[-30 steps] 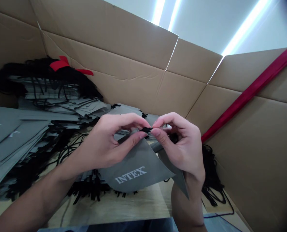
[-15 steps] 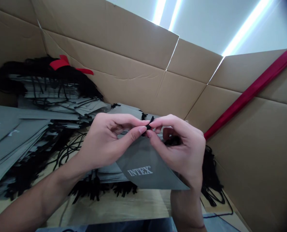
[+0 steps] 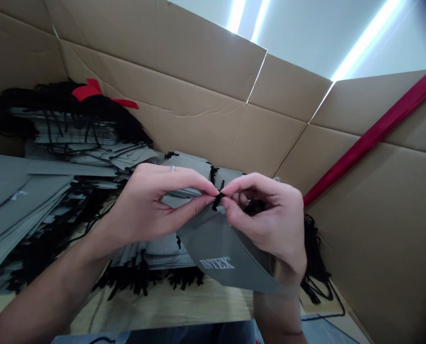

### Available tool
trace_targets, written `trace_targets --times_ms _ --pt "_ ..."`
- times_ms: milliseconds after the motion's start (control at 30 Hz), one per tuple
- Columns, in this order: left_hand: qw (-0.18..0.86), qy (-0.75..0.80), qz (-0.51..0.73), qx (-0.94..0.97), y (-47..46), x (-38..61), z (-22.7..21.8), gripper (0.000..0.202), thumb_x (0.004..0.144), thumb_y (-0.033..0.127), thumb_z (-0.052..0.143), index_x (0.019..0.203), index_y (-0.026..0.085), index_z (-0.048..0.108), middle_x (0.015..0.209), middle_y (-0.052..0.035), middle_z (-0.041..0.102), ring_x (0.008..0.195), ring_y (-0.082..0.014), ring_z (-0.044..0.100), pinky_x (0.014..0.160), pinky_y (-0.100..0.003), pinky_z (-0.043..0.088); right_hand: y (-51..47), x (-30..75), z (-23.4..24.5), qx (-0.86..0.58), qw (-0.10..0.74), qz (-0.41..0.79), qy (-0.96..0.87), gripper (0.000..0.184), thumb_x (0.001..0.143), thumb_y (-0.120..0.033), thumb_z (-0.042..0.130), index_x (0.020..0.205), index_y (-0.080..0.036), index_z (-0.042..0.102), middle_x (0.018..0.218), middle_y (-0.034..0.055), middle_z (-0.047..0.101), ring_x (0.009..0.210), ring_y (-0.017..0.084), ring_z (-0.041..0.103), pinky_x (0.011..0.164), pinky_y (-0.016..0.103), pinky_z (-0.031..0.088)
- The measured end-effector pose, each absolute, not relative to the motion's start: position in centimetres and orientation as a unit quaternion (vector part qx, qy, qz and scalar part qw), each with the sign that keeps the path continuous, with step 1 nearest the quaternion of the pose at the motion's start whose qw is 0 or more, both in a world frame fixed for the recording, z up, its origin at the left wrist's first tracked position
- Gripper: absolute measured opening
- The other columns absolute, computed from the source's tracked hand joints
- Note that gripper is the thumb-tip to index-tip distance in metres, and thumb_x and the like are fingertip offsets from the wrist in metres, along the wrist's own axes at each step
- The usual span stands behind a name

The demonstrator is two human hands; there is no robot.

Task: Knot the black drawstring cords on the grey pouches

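Between my two hands is a knotted black cord (image 3: pixel 218 199) at the top of a grey fabric pouch (image 3: pixel 213 239) lettered INTEX. My left hand (image 3: pixel 159 203), with a ring on one finger, pinches the cord's knot between thumb and forefinger. From the other side, my right hand (image 3: pixel 270 215) pinches the same cord at the knot, its other fingers curled. The pouch hangs tilted below the fingertips, its right part in front of my right wrist. Behind it, partly hidden, lie stacked grey pouches (image 3: pixel 166 255) with black cord ends along the edge.
More grey pouches (image 3: pixel 26 191) are piled at left, and a cord-topped stack (image 3: pixel 73 131) with a red strip (image 3: pixel 91 91) stands behind. Cardboard walls (image 3: pixel 198 100) enclose the table (image 3: pixel 184 306). Black cords (image 3: pixel 315 267) lie at right, below a dark red band (image 3: pixel 370 138).
The fingertips have drawn slightly apart around the knot, showing more of the black cord. The pouch has swung a little right and down, and its face is more curved.
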State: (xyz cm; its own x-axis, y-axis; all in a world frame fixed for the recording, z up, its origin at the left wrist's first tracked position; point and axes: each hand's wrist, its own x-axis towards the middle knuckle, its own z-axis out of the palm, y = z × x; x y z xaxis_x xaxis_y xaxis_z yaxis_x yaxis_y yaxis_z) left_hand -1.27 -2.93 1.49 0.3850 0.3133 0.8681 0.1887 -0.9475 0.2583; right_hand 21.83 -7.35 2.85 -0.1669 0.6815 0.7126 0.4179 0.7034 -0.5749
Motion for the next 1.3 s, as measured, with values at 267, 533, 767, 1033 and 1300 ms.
trace_targets --times_ms 267,533,767,1033,1300 --pt "-0.087 0.128 0.471 0.869 -3.1 -2.0 1.1 0.008 0.104 0.016 0.078 0.107 0.024 0.078 0.094 0.0007 0.089 0.074 -0.0141 0.083 0.069 -0.025 0.06 -7.2 22.2 3.0 -0.377 0.464 0.116 -0.793 0.015 0.086 -0.007 0.08 0.093 -0.019 0.083 0.075 -0.0052 0.074 0.064 0.007 0.063 0.057 0.019 0.049" --pt "0.007 0.106 0.535 0.838 -2.8 -1.2 1.6 0.014 0.089 0.013 0.085 0.088 0.024 0.077 0.071 0.0077 0.08 0.054 -0.0058 0.068 0.061 -0.015 0.057 -6.9 22.0 2.8 -0.345 0.474 0.194 -0.787 0.017 0.083 -0.004 0.083 0.089 -0.019 0.082 0.073 -0.007 0.074 0.062 0.004 0.061 0.058 0.013 0.048" --pt "0.235 0.05 0.536 0.809 -1.5 -0.9 1.2 0.02 0.082 0.005 0.087 0.09 0.023 0.082 0.078 0.003 0.085 0.061 -0.0096 0.077 0.057 -0.013 0.059 -6.9 21.6 3.6 -0.336 0.488 0.337 -0.732 0.012 0.077 -0.007 0.086 0.082 -0.017 0.082 0.064 -0.0047 0.073 0.053 0.005 0.061 0.049 0.012 0.048" --pt "-0.025 0.093 0.502 0.86 -2.3 -2.1 1.5 0.009 0.097 0.013 0.085 0.098 0.021 0.08 0.086 0.0016 0.087 0.065 -0.009 0.077 0.062 -0.02 0.054 -7.1 21.4 3.4 -0.382 0.488 0.273 -0.736 0.009 0.081 -0.008 0.084 0.085 -0.016 0.083 0.066 -0.0047 0.072 0.056 0.005 0.061 0.051 0.012 0.047" --pt "-0.184 0.117 0.452 0.865 -3.2 -1.9 0.2 0.017 0.114 0.015 0.062 0.101 0.02 0.071 0.099 -0.0027 0.088 0.073 -0.0153 0.081 0.067 -0.03 0.055 -7.8 21.5 3.0 -0.412 0.445 0.075 -0.792 0.013 0.086 -0.007 0.078 0.087 -0.02 0.081 0.073 -0.0069 0.071 0.064 0.005 0.061 0.061 0.016 0.05"
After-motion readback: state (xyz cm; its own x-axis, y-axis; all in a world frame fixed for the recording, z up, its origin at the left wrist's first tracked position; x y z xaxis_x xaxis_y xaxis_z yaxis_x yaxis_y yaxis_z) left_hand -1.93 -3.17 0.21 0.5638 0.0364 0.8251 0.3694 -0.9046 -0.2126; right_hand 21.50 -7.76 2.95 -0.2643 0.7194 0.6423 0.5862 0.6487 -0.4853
